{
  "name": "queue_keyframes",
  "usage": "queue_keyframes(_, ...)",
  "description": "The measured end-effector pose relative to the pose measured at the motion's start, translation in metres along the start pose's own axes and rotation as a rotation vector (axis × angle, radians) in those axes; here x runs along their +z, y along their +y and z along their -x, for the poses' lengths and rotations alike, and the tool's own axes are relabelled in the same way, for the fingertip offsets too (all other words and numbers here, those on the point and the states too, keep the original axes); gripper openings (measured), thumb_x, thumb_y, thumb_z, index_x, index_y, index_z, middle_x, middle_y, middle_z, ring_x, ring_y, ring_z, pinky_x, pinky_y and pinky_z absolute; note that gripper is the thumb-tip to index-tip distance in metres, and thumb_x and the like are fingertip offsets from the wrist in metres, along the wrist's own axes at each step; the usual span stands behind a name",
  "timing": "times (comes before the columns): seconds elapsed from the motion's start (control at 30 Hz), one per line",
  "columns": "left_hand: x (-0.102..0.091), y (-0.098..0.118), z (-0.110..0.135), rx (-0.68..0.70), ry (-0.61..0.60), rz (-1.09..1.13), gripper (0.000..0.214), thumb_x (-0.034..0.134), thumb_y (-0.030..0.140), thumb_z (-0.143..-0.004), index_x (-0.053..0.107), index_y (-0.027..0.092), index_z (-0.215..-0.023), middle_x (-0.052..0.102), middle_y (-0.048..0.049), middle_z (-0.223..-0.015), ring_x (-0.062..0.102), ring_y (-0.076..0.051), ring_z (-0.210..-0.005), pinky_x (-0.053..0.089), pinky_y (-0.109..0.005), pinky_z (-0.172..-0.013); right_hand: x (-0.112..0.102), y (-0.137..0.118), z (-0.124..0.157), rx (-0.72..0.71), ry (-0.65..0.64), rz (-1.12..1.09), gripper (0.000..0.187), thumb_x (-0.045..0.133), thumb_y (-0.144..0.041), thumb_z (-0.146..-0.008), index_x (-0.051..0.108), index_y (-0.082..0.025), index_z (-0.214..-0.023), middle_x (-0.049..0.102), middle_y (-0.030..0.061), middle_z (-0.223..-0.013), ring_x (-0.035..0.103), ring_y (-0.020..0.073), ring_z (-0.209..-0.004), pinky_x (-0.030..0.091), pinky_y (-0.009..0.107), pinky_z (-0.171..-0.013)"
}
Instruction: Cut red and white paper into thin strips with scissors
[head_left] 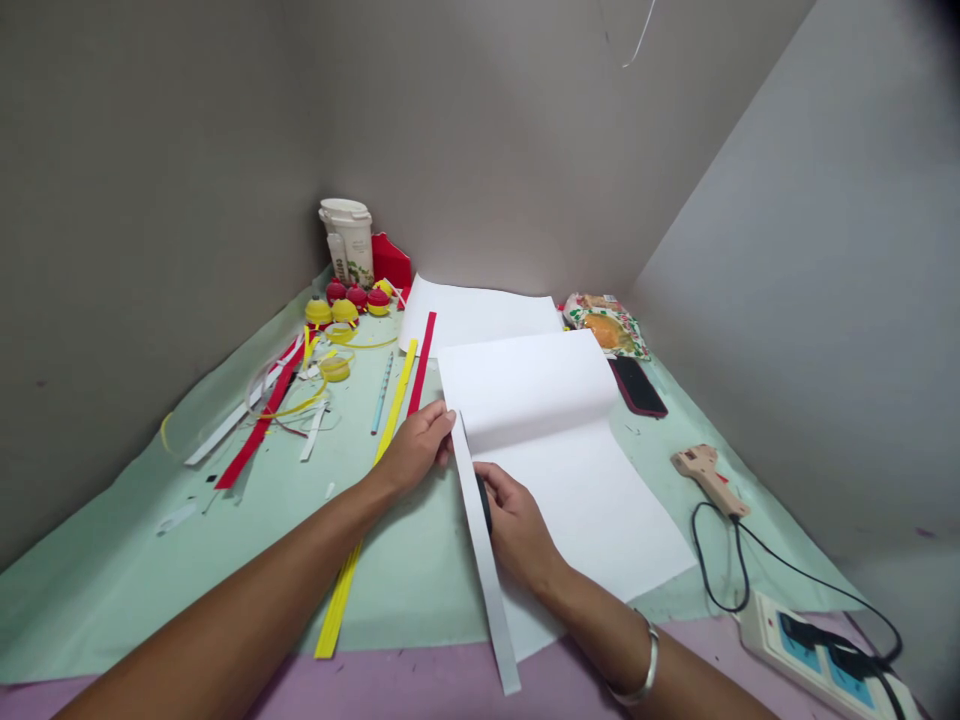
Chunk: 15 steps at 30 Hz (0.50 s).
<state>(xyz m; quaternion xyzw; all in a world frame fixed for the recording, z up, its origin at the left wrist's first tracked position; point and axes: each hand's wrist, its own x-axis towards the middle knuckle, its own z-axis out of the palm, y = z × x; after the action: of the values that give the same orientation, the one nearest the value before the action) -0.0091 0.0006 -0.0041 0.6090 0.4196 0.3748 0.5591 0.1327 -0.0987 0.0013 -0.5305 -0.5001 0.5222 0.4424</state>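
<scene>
A large white paper sheet (577,470) lies on the pale green table cover (420,560), its far end curled up. A narrow white strip (487,570) runs along the sheet's left edge toward me. My left hand (416,450) pinches the top corner of that strip and the sheet's left edge, fingers closed on the paper. My right hand (517,525) rests on the sheet just right of the strip, fingers curled around a small dark tool (485,500) that I cannot make out.
Yellow (367,500) and red (421,365) paper strips lie left of the sheet. Red and yellow paper balls (349,305) and a cup (349,240) stand at the back. A phone (637,387), glue gun (709,475) and power strip (817,655) lie to the right.
</scene>
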Motion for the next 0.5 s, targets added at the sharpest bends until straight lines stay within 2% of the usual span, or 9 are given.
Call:
queue_keyframes(0.33, 0.0007, 0.0039, 0.0005, -0.007, 0.009, -0.016, 0.030, 0.045, 0.040, -0.091, 0.044, 0.020, -0.068, 0.047, 0.0050, -0.049, 0.040, -0.010, -0.044, 0.029, -0.024, -0.045, 0.0001, -0.0007, 0.0004, -0.008, -0.016, -0.002, 0.029, 0.048, -0.027, -0.088, 0.067, -0.023, -0.110, 0.051, -0.0054, -0.058, 0.044, 0.0133, -0.058, 0.045, 0.027, -0.070)
queue_keyframes(0.5, 0.0005, 0.0033, 0.0004, -0.002, 0.011, -0.025, 0.030, 0.045, 0.040, -0.091, 0.043, 0.021, -0.068, 0.047, 0.0051, -0.050, 0.041, -0.010, -0.045, 0.030, -0.024, -0.046, -0.0002, -0.0011, 0.0007, -0.008, -0.018, 0.002, 0.029, 0.048, -0.027, -0.089, 0.067, -0.023, -0.111, 0.059, -0.0035, -0.065, 0.049, 0.0145, -0.064, 0.045, 0.028, -0.072)
